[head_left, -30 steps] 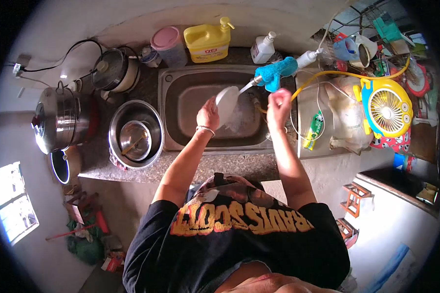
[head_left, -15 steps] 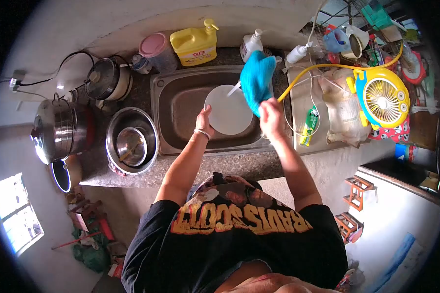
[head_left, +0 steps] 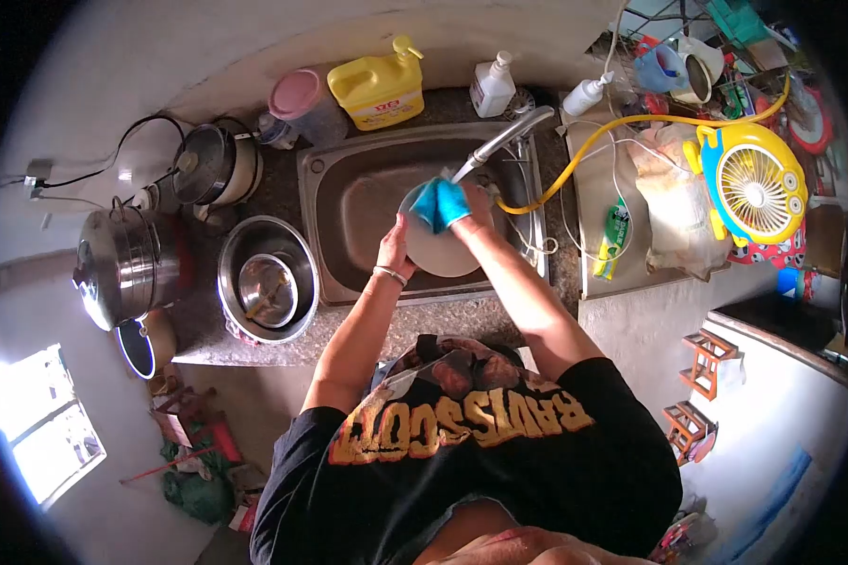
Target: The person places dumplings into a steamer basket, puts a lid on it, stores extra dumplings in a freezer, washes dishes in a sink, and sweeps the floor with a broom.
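Over the sink (head_left: 309, 193), a round white plate (head_left: 443, 257) is held by its left edge in my left hand (head_left: 395, 247), which is closed on the rim. My right hand (head_left: 473, 211) grips a bright blue cloth (head_left: 439, 205) that lies against the upper part of the plate. The metal faucet (head_left: 504, 141) reaches in from the upper right, its spout end close to the cloth. Part of the plate is hidden by the cloth and my right hand and forearm.
Left of the sink stand a steel basin (head_left: 306, 282) with a smaller bowl (head_left: 269, 290) inside, and a large steel pot (head_left: 127, 259). Behind are a yellow jug (head_left: 379, 89) and a white pump bottle (head_left: 493, 87). A yellow hose (head_left: 584, 155) and a fan (head_left: 754, 184) lie right.
My right hand has brought the blue cloth down and left from beside the faucet onto the plate. The plate stays in my left hand, and the faucet shows now.
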Demonstrator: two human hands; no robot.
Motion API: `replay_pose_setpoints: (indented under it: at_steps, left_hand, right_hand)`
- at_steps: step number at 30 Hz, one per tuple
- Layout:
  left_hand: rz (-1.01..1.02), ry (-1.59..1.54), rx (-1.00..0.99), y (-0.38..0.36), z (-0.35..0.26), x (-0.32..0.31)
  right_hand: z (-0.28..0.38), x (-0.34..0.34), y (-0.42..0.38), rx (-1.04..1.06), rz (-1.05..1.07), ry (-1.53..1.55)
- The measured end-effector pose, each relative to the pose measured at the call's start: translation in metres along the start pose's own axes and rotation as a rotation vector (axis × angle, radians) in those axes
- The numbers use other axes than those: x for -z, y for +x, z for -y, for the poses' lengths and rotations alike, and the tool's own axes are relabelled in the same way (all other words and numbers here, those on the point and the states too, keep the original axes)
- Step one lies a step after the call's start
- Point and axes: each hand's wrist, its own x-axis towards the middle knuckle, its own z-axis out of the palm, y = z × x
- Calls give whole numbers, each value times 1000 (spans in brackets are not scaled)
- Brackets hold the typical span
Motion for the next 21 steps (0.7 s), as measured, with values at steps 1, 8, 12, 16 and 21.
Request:
replay_pose_setpoints:
  at_steps: [1, 8, 12, 16, 21]
  left_hand:
    - [-39, 31, -72, 1, 2, -2]
    - [143, -137, -99, 28, 7, 7]
    - [103, -168, 81, 32, 6, 3]
    - [59, -151, 90, 9, -4, -18]
    - [-79, -102, -99, 14, 0, -7]
  right_hand:
    - [13, 27, -20, 104, 50, 53]
    - [-76, -36, -29, 698, 262, -590]
    - [-22, -22, -30, 952, 85, -443]
    - [-9, -25, 12, 729, -10, -413]
    - [-25, -9, 25, 267, 21, -272]
